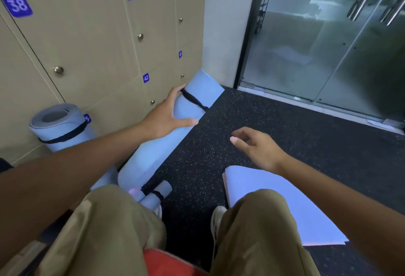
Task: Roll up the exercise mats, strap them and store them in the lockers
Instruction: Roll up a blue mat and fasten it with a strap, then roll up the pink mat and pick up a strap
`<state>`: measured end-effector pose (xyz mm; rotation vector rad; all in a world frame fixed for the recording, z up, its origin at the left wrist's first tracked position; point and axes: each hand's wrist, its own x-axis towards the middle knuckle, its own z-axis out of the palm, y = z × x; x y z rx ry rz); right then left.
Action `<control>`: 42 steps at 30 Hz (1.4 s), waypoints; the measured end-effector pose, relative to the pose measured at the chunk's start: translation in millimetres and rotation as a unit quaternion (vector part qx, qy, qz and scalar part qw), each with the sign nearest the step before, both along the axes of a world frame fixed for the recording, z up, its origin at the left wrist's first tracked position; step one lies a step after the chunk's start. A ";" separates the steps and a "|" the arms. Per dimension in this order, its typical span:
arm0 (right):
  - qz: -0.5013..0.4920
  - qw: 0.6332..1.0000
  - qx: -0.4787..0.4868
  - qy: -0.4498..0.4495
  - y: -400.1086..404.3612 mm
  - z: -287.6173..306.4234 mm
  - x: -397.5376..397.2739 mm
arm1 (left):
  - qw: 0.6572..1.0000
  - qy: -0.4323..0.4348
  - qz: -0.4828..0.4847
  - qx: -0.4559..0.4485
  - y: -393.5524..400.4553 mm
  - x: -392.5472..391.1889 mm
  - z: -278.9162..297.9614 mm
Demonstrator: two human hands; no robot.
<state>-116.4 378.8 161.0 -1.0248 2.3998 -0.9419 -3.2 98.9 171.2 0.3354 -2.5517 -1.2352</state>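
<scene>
A long rolled light-blue mat (153,150) lies on the floor along the lockers (87,41), bound by a black strap (194,100) near its far end. My left hand (168,113) rests on top of this roll, fingers spread, fingertips by the strap. Further left, another rolled and strapped mat (59,126) leans against the lockers. A smaller strapped roll (155,192) lies by my left foot. My right hand (254,144) hovers above the floor, fingers loosely bent, holding nothing. A flat unrolled mat (285,197) lies under my right leg.
All locker doors in view are closed, numbered 38 to 42, with round knobs (58,70). A glass sliding door (328,45) stands at the right. Dark speckled rubber floor (274,122) lies between the mats. My legs in khaki trousers fill the bottom.
</scene>
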 end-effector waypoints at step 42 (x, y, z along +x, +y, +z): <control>0.092 0.952 0.293 -0.015 -115.0 -259.3 -166.6 | 0.923 -0.372 -0.036 -0.086 -132.3 -29.4 -274.9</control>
